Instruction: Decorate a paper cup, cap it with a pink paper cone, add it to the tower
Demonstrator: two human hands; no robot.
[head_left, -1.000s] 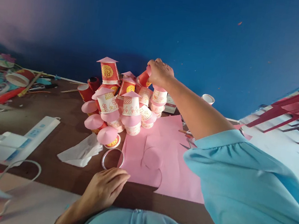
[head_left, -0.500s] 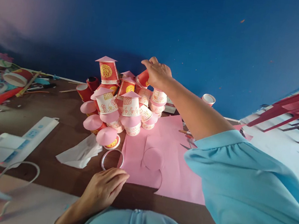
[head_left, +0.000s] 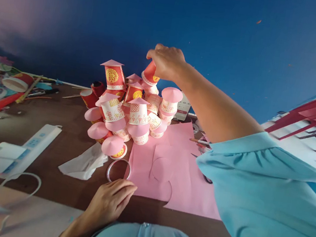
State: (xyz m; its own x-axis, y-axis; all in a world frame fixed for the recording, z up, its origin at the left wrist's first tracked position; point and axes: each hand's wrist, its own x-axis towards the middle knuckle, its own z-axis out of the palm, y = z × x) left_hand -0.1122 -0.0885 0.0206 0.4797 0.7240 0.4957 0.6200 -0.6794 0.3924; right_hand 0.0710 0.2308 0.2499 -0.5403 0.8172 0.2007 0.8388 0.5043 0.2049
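Note:
My right hand (head_left: 168, 62) grips a red paper cup (head_left: 150, 73) with a yellow print, from above. The cup is tilted over the back of a cluster of stacked paper cups; whether it touches the cup beneath I cannot tell. Many stacked cups wear pink paper cones, such as the white flowered cup (head_left: 138, 113) and the tall red cup (head_left: 112, 75). On the near table edge lies my left hand (head_left: 113, 199), its fingers together and loosely curled, with nothing visible in them. Just beyond its fingers is a roll of clear tape (head_left: 108, 170).
Pink paper sheets (head_left: 179, 176) with a cut round edge cover the middle right. A white power strip (head_left: 35, 142) with plugs and crumpled translucent film (head_left: 82, 164) lie left. A phone (head_left: 183, 108) stands behind the cups, before the blue wall (head_left: 229, 46).
My right hand has risen slightly with the red cup, uncovering a pink cone on the right-hand cup and the phone behind. My left hand stays almost still.

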